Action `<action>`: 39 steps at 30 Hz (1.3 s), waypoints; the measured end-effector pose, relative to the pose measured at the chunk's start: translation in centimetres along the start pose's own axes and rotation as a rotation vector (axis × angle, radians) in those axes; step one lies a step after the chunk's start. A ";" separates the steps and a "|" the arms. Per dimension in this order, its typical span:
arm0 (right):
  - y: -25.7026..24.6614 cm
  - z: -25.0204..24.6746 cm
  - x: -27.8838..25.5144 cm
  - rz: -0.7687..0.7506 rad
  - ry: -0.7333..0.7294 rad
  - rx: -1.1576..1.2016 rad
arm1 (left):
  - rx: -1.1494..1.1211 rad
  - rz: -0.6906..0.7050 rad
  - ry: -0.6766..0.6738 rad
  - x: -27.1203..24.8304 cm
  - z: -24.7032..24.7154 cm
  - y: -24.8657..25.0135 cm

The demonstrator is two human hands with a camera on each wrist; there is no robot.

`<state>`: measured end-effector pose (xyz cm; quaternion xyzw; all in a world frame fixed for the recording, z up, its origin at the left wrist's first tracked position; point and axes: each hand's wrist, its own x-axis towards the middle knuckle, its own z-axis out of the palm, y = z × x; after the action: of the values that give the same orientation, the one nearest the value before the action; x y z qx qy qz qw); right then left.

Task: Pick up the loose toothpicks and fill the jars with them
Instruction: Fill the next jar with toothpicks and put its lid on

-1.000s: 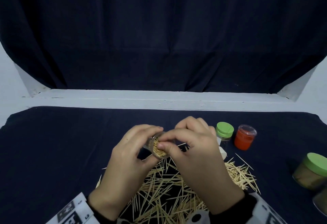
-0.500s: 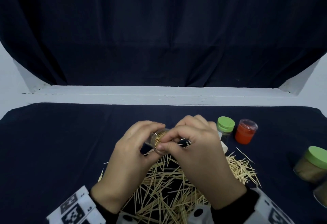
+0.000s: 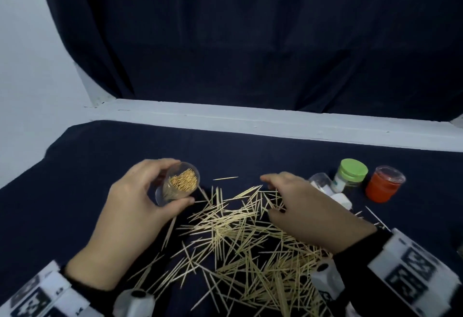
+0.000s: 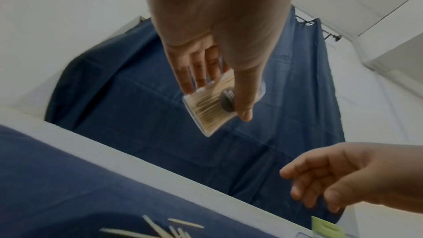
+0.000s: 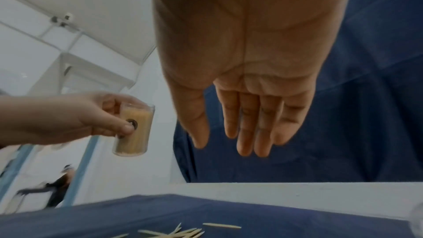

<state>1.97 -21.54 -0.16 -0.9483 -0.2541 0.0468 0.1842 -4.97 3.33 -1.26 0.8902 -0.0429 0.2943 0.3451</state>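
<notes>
My left hand [image 3: 140, 206] grips a small clear jar [image 3: 179, 183] packed with toothpicks, its open mouth tilted up and toward me. The same jar [image 4: 209, 105] shows between thumb and fingers in the left wrist view, and off to the left as jar [image 5: 133, 129] in the right wrist view. A loose pile of toothpicks [image 3: 240, 236] covers the dark cloth between my wrists. My right hand [image 3: 295, 201] hovers over the pile's far right part, fingers [image 5: 249, 131] straight and holding nothing.
A green-lidded jar [image 3: 349, 175], a red jar [image 3: 384, 187] and a clear jar lying on its side [image 3: 319, 180] with a white lid [image 3: 342, 200] stand at the right. A white ledge [image 3: 250, 121] runs behind the dark cloth [image 3: 87, 166].
My hands have come apart. The left hand carried the jar to the left; the right hand left the jar's mouth and moved right over the pile, now open.
</notes>
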 end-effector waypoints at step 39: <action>0.6 5.8 3.8 -0.558 -0.350 -0.498 | 0.238 -0.270 -0.161 -3.1 2.4 -0.9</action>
<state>4.45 -18.27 -5.74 -0.8362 -0.5327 0.0926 -0.0913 -6.04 2.12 -4.92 0.9431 0.0847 0.1761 0.2692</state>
